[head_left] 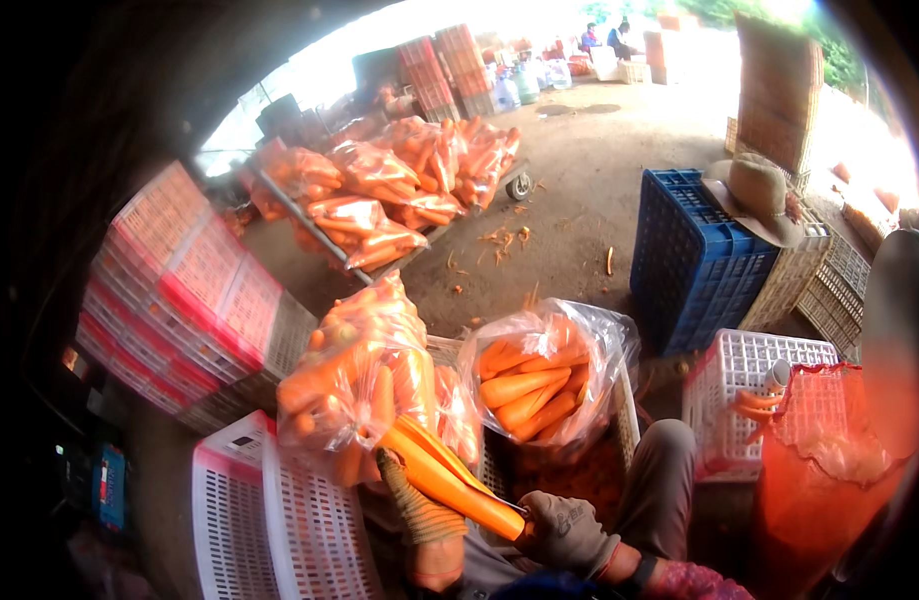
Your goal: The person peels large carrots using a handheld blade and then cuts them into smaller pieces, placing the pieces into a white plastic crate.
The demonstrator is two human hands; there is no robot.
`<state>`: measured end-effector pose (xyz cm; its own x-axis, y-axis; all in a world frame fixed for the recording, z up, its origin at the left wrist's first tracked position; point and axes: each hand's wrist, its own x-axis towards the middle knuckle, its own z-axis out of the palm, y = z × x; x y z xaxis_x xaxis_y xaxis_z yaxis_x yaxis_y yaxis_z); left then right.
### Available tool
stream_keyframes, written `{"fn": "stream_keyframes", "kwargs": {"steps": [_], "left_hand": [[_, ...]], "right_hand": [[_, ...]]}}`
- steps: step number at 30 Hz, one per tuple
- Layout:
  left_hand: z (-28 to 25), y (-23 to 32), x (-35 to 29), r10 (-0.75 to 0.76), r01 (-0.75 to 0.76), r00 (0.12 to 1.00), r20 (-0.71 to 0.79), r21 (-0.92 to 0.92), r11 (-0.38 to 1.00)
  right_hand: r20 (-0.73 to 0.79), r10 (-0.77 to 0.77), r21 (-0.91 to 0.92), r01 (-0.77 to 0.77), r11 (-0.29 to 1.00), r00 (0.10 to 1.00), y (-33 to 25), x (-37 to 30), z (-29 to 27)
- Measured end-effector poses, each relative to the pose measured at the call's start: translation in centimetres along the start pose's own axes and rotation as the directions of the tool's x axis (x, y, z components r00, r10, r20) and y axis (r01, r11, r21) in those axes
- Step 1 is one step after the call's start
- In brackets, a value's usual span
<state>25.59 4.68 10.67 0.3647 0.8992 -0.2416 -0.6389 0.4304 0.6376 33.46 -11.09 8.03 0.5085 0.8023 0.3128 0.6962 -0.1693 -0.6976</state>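
My left hand (421,505), in a knitted work glove, is wrapped round a few long orange carrots (444,478) lying side by side and slanting up to the left. Their tops reach a clear plastic bag (324,395) packed with carrots. My right hand (569,530), in a grey glove, is closed at the lower end of these carrots. A thin metal blade (507,503) shows between that fist and the carrots; its handle is hidden. Just beyond my hands, an open clear bag (604,350) of carrots (529,385) stands on a crate (627,415).
A cart (314,222) loaded with bagged carrots stands beyond. Stacked red and white crates (179,290) and a white crate (279,520) are at left. To the right are a blue crate (689,260), a hat (754,195), a white crate (764,350) and an orange mesh sack (814,490).
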Motion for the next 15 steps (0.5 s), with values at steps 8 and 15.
{"fn": "stream_keyframes", "kwargs": {"steps": [8,15], "left_hand": [[3.1,-0.8,-2.6,0.041,-0.054,0.994,0.098,0.133,0.990],[1.5,-2.1,-1.1,0.114,-0.163,0.973,0.203,0.240,0.957]], "right_hand": [[0.156,0.041,0.336,-0.092,0.937,0.987,3.2,-1.2,1.7],[0.147,0.206,0.239,-0.237,0.942,0.967,4.6,-2.0,2.9]]}}
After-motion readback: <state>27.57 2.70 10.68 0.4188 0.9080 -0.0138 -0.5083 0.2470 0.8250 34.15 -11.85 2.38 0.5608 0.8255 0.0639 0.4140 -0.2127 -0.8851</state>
